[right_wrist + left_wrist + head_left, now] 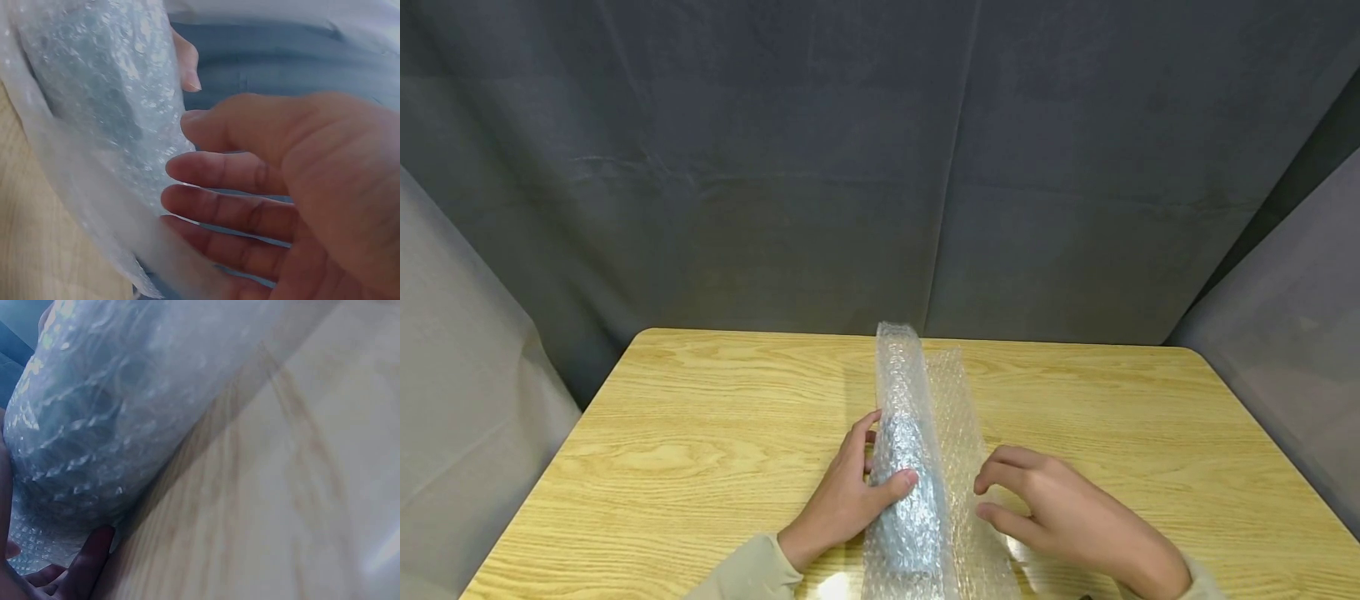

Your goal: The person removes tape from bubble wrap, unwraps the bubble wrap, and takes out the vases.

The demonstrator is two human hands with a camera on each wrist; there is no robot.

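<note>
A long bundle rolled in clear bubble wrap (904, 442) lies on the table, running away from the person. Something bluish-grey shows through its near part, its kind hidden by the wrap. My left hand (842, 500) grips the bundle from the left, thumb over the top and fingers down its side; the left wrist view has a fingertip low against the wrap (119, 412). To the right spreads a loose flap of bubble wrap (955, 417). Beside that flap my right hand (1048, 504) hovers, fingers loosely bent and apart, nothing gripped. In the right wrist view its fingertips overlap the wrap's edge.
The wooden table (700, 450) has rounded far corners, and the bundle's far end reaches its back edge. A dark grey curtain (775, 208) hangs behind, with lighter cloth (460, 375) at both sides.
</note>
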